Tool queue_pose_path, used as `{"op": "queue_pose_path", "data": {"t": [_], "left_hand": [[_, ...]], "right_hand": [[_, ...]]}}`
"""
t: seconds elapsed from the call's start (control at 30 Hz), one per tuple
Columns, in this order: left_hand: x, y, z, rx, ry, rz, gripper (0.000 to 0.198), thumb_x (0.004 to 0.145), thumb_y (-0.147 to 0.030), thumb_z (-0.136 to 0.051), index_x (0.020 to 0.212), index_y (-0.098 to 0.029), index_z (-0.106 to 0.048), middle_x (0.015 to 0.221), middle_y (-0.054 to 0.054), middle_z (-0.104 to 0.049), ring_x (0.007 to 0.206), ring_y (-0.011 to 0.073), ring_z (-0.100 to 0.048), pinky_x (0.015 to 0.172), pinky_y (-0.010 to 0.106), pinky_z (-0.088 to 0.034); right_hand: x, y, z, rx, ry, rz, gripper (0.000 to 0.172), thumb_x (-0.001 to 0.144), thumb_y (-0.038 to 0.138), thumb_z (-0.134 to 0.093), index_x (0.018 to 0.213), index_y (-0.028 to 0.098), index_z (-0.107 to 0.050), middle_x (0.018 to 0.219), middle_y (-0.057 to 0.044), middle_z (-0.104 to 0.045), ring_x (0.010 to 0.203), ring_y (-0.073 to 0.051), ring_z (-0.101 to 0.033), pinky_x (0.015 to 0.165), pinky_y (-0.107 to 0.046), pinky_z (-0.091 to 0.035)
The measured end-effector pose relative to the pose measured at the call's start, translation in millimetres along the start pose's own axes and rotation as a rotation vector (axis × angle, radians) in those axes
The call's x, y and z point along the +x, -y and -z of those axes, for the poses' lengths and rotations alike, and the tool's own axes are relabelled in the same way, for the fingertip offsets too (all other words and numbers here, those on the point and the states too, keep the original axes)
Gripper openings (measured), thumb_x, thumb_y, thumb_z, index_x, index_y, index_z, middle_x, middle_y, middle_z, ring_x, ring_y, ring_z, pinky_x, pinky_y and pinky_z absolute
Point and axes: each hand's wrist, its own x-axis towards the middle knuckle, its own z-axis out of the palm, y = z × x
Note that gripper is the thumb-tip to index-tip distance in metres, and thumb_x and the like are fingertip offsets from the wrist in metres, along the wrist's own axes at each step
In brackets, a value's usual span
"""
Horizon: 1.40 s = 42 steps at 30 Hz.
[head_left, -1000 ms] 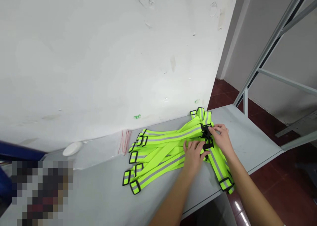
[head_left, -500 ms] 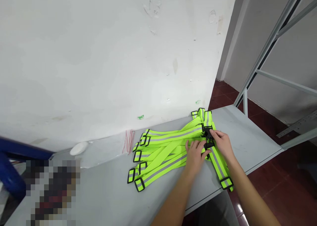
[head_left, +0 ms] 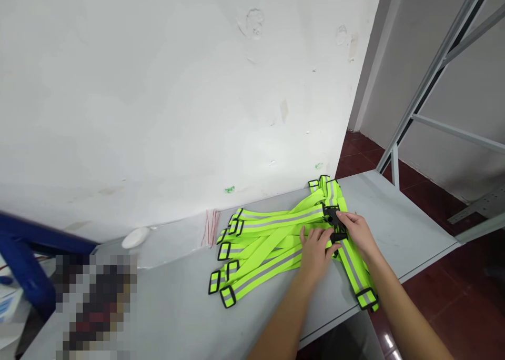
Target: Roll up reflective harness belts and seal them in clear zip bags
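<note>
Fluorescent yellow-green straps (head_left: 282, 221) with grey reflective stripes lie in a loose, overlapping pile on the grey desk (head_left: 173, 307), right of centre in the head view. Most run left to right, looped ends fanned out on the left, each with a black plastic slider (head_left: 233, 295). Another bundle crosses them on the right, going from near the wall (head_left: 177, 86) to the front edge. Black buckles (head_left: 332, 215) sit where the two sets meet.

Right hand (head_left: 357, 231): thumb and fingers pinch the upper buckle. Left hand (head_left: 315, 252): thumb and forefinger grip the lower black buckle piece, other fingers bent over the straps.

Containers: flat clear plastic bag (head_left: 177, 249) left of the straps, red lines (head_left: 211, 227) at its right end. White oval item (head_left: 135, 237) at its left end; in or on the bag, can't tell. White box (head_left: 12, 308) at far lower left, cut off by the frame, contents not readable. Pixelated patch (head_left: 97, 307) hides something beside it.

Edges: wall closes off the back. Front edge is just below the hands; the right bundle's near end pokes over it. Desk surface continues right to a metal frame (head_left: 426, 89), red tiled floor (head_left: 430, 323) beyond.
</note>
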Motion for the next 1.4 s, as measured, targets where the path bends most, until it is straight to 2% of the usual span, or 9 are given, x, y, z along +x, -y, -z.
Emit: {"op": "queue_pose_path", "data": {"t": [0.23,0.47,0.9,1.4], "left_hand": [[0,0,-0.3,-0.009,0.011,0.006,0.030,0.091,-0.044,-0.056,0.116,-0.028,-0.060,0.101,0.003,-0.065,0.099,0.0223,-0.060,0.111,0.055,-0.022],[0,0,0.3,-0.007,0.014,0.000,0.031,0.091,-0.043,-0.056,0.117,-0.027,-0.061,0.099,0.003,-0.066,0.098,0.0223,-0.060,0.111,0.055,-0.022],[1,2,-1.4,0.006,0.037,0.003,0.032,0.092,-0.045,-0.054,0.117,-0.027,-0.061,0.099,0.003,-0.066,0.097,0.0228,-0.060,0.111,0.056,-0.022],[0,1,-2.1,0.032,-0.017,-0.036,0.030,0.090,-0.042,-0.058,0.115,-0.028,-0.064,0.095,0.001,-0.066,0.094,0.0219,-0.061,0.110,0.054,-0.024]], "right_hand": [[1,-5,3,-0.018,-0.032,0.019,0.042,0.072,0.057,-0.068,0.064,0.016,-0.069,0.065,-0.001,-0.063,0.066,-0.017,-0.052,0.062,-0.027,-0.040],[0,-10,4,0.010,-0.068,0.049,0.040,0.072,0.056,-0.069,0.073,0.017,-0.071,0.066,0.000,-0.062,0.065,-0.016,-0.051,0.060,-0.026,-0.038],[-3,-11,5,0.053,-0.071,0.040,0.038,0.073,0.054,-0.070,0.072,0.016,-0.068,0.065,0.000,-0.058,0.065,-0.015,-0.047,0.061,-0.026,-0.037],[-3,-19,4,0.077,-0.106,0.053,0.040,0.074,0.056,-0.068,0.075,0.016,-0.068,0.069,-0.001,-0.062,0.067,-0.015,-0.051,0.063,-0.026,-0.040]]}}
